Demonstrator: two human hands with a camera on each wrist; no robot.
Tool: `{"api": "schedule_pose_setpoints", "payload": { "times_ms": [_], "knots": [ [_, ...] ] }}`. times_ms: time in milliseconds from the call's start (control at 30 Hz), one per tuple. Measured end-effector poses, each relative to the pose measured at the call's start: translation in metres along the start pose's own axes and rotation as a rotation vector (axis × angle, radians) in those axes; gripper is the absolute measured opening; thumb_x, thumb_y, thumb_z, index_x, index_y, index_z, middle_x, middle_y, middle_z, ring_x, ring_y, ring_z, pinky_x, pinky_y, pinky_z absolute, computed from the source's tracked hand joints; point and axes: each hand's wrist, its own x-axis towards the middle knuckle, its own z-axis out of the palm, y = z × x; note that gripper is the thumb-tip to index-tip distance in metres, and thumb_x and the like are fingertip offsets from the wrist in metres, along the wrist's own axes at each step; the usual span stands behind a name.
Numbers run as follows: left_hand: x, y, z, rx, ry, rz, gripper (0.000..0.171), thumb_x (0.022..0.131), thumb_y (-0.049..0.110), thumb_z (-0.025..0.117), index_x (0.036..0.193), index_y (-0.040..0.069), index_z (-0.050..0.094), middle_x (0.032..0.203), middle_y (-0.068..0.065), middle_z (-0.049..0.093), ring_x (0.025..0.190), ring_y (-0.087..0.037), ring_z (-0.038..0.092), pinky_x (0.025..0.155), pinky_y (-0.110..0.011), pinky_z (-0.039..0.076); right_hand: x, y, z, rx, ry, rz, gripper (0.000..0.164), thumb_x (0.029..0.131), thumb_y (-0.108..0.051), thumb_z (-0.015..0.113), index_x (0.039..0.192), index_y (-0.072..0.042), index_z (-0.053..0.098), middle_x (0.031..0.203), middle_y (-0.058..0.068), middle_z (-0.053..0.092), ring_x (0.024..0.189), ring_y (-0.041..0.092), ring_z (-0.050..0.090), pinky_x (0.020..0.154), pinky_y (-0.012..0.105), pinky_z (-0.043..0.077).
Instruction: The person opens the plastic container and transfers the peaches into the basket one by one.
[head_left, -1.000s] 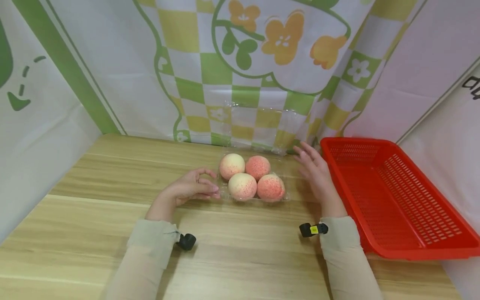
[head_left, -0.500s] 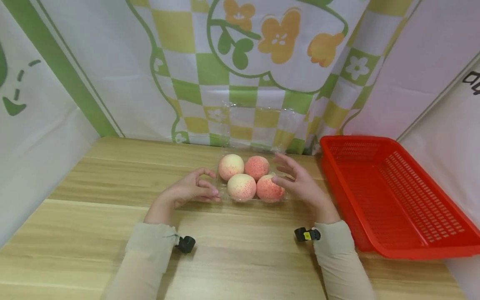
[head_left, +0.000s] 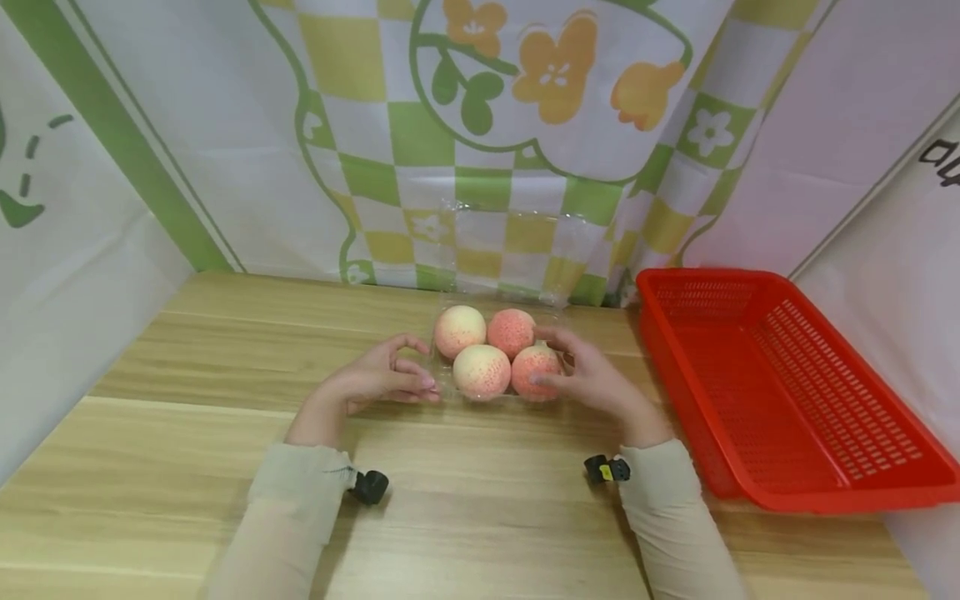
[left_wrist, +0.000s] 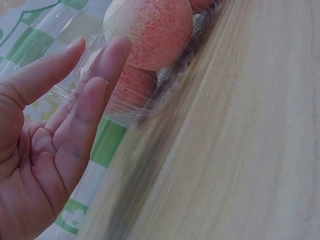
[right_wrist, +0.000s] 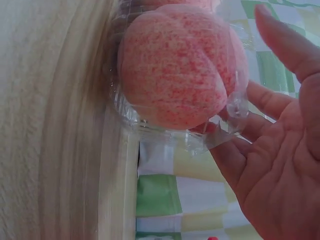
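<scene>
Several peaches sit in a clear plastic clamshell box (head_left: 442, 388), its transparent lid (head_left: 517, 246) raised at the back. Two on the left are pale yellow with pink speckles, such as the front left peach (head_left: 482, 372); those on the right are pinker. My left hand (head_left: 378, 375) is at the box's left side, fingers loosely bent and holding nothing. From the right, my right hand (head_left: 592, 379) reaches round the front right peach (right_wrist: 172, 67). Its thumb stands apart from the peach in the right wrist view, while the fingers pass behind the box's edge, their tips partly hidden.
To the right stands a red plastic basket (head_left: 757, 400) with slotted walls. The box rests on a wooden table (head_left: 465, 500), near its back edge. A checked green and yellow curtain (head_left: 420, 137) hangs behind, with white cloth walls at both sides.
My right hand has moved left from beside the basket to the front right peach, its thumb and fingers coming around it. My left hand has stayed at the box's left side.
</scene>
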Motion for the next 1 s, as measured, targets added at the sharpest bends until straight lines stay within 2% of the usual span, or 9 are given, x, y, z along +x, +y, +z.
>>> {"api": "schedule_pose_setpoints", "payload": {
  "times_ms": [233,567,733,1000],
  "knots": [
    [0.000,-0.001,-0.002,0.012,-0.010,0.002,0.060,0.094,0.003,0.065,0.140,-0.002,0.026,0.094,-0.007,0.077,0.090,-0.020,0.075,0.082,-0.032,0.059,0.001,0.000,0.003,-0.203,-0.012,0.035,0.059,0.083,-0.016,0.081,0.134,-0.001,0.055,0.128,0.016,0.064,0.114,0.031,0.061,0.101,0.050,0.048],
    [-0.001,-0.002,-0.001,-0.008,-0.025,0.014,0.056,0.095,0.003,0.064,0.136,-0.002,0.027,0.095,-0.007,0.077,0.089,-0.019,0.075,0.080,-0.030,0.059,0.002,-0.009,0.005,-0.275,-0.041,0.087,0.066,0.082,-0.021,0.082,0.138,-0.004,0.050,0.129,0.015,0.063,0.115,0.031,0.061,0.102,0.051,0.047],
    [0.001,-0.003,-0.002,-0.011,-0.027,0.012,0.055,0.095,0.002,0.063,0.136,-0.003,0.027,0.095,-0.006,0.077,0.089,-0.019,0.075,0.081,-0.030,0.059,0.003,-0.004,0.005,-0.254,-0.025,0.074,0.064,0.080,-0.024,0.084,0.134,-0.006,0.054,0.124,0.013,0.065,0.110,0.028,0.063,0.099,0.049,0.049],
    [0.000,-0.002,0.000,-0.019,-0.021,-0.005,0.053,0.096,0.003,0.062,0.135,-0.002,0.027,0.098,-0.009,0.077,0.090,-0.019,0.075,0.082,-0.030,0.058,0.006,0.008,0.004,-0.169,-0.001,0.016,0.064,0.075,-0.022,0.088,0.129,-0.005,0.059,0.121,0.013,0.067,0.106,0.027,0.064,0.095,0.046,0.053]
  ]
}}
